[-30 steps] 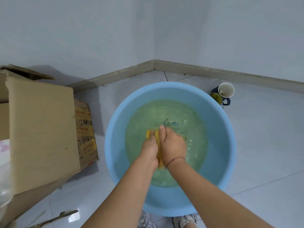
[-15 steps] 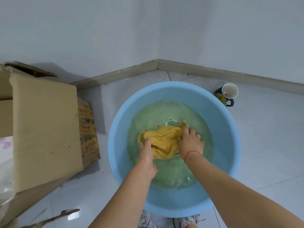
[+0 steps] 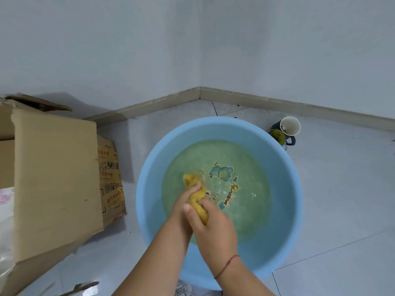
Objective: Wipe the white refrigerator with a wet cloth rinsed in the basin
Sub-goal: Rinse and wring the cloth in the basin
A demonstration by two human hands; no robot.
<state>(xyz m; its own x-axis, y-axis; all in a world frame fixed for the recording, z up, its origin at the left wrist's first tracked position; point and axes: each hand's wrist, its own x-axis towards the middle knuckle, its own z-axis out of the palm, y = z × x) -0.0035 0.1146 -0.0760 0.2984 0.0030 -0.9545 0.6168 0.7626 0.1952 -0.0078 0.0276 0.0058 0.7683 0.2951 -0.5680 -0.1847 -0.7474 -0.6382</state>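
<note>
Room: I am looking down at a pale tiled floor (image 3: 342, 210) in a corner of bare white walls. No refrigerator is in my view.
Cloth: the small soft yellow cloth (image 3: 198, 201) is bunched into a wad between both hands, over the water inside the basin.
Handling: I judge it soaked, limp and dripping, light but heavier with the water in it, and not fragile. I would take the whole wad in the fist and squeeze it, not lift it by a corner.
Left hand (image 3: 181, 208): the fingers are curled round the upper part of the wad.
Right hand (image 3: 211, 227): the thumb and fingers are wrapped round the lower part.
Basin: the round light-blue plastic basin (image 3: 145, 189) sits on the floor and holds greenish water (image 3: 245, 199).
Around it: a brown cardboard box (image 3: 57, 178) lies to the left, and a dark mug with a white inside (image 3: 289, 127) stands near the far right rim.
</note>
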